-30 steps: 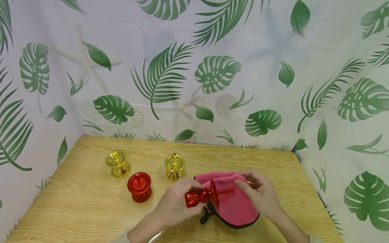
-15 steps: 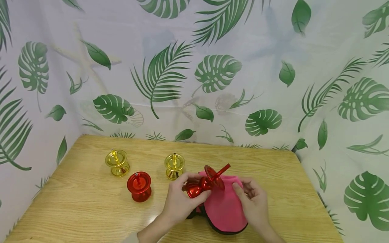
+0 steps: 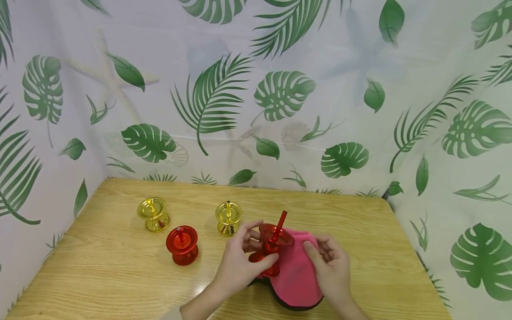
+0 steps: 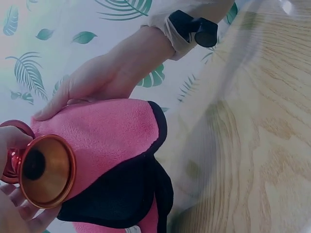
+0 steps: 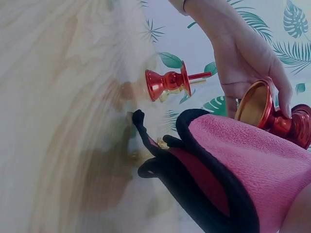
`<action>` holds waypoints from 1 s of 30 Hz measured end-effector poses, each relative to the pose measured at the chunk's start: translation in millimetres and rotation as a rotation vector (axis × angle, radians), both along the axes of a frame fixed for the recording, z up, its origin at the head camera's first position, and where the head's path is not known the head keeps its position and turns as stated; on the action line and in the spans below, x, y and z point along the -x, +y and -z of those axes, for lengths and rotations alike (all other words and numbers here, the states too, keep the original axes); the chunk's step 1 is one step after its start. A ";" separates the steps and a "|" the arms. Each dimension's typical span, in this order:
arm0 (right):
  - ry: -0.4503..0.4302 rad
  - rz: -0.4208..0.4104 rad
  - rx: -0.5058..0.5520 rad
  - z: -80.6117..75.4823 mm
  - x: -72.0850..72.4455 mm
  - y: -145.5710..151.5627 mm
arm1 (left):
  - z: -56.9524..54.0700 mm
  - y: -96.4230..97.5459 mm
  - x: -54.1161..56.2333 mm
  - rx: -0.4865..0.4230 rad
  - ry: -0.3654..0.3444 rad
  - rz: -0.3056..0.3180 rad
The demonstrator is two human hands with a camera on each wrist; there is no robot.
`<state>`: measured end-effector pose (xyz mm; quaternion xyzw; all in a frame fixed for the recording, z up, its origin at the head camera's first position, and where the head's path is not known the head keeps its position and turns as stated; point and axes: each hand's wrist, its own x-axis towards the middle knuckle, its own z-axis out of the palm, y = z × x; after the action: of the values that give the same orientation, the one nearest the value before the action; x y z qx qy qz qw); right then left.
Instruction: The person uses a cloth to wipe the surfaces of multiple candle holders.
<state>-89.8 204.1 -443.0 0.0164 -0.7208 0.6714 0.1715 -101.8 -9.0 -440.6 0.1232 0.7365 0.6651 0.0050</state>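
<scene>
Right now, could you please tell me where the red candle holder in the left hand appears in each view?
Head: red candle holder is in the left hand, lower half, just right of centre.
Left wrist: red candle holder is at the left edge, below mid-height, hollow base facing the camera.
Right wrist: red candle holder is at the right edge, around mid-height.
Shared landmark: pink cloth, next to it in all three.

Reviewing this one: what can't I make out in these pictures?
Head: part of the base of the held red holder, covered by the left hand.
Left wrist: most fingers of the right hand, behind the pink cloth.
Left wrist: the white label, too small to read and cut by the bottom edge.
Right wrist: a gold holder, mostly behind the standing red holder.
</scene>
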 end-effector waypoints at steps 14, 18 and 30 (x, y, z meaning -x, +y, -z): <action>0.181 -0.113 -0.061 -1.7 1.5 -9.5 | -3.8 0.8 4.8 -0.122 -0.161 0.059; 0.228 -0.102 -0.158 -2.7 -0.6 -13.2 | -1.4 3.1 5.1 -0.128 -0.153 0.048; 0.664 -0.176 -0.341 -15.2 -3.6 -22.9 | -5.0 3.1 4.3 -0.097 -0.104 0.011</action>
<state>-86.2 181.1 -427.8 0.3232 -0.7232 0.5121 0.3322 -106.1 -5.9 -435.6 0.0926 0.7013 0.7056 0.0410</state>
